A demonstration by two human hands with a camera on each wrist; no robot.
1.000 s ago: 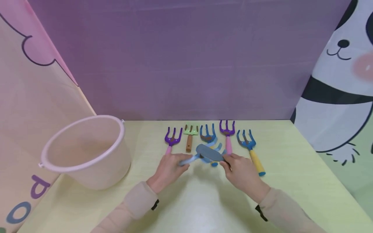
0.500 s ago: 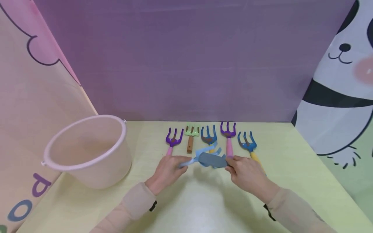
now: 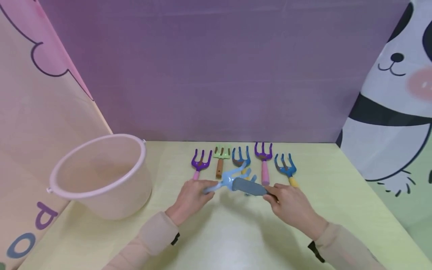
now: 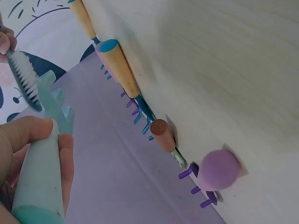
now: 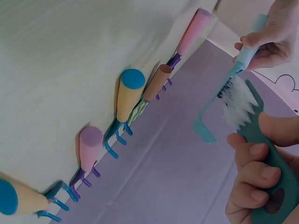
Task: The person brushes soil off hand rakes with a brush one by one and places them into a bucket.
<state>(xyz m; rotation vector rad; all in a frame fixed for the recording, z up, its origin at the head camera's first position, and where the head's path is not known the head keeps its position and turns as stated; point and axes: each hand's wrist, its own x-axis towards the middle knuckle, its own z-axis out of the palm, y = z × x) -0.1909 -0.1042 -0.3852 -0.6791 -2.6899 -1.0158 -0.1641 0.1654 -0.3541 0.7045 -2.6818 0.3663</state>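
Note:
My left hand [image 3: 192, 198] grips the pale handle [image 4: 39, 172] of a light blue hand rake [image 3: 227, 180], held above the table with its tines toward the right. In my right hand [image 3: 291, 206] is a scrubbing brush [image 3: 249, 186], gripped by its dark teal handle [image 5: 275, 163]. White bristles [image 5: 239, 102] press against the rake head near its neck in the right wrist view. The left wrist view has the brush beside the tines [image 4: 55, 100]. Behind the hands lie several other hand rakes, among them a green one with a brown handle [image 3: 219, 168].
A large pale pink bucket [image 3: 111, 202] stands on the table at the left. Purple rakes with pink handles [image 3: 265, 172] and blue ones with yellow handles [image 3: 287, 168] form a row along the table's back edge. A purple cloth wall [image 3: 216, 75] rises behind them.
The brush has shifted slightly right and down with my right hand, uncovering more of the rake head. My left hand has moved slightly left, still holding the rake.

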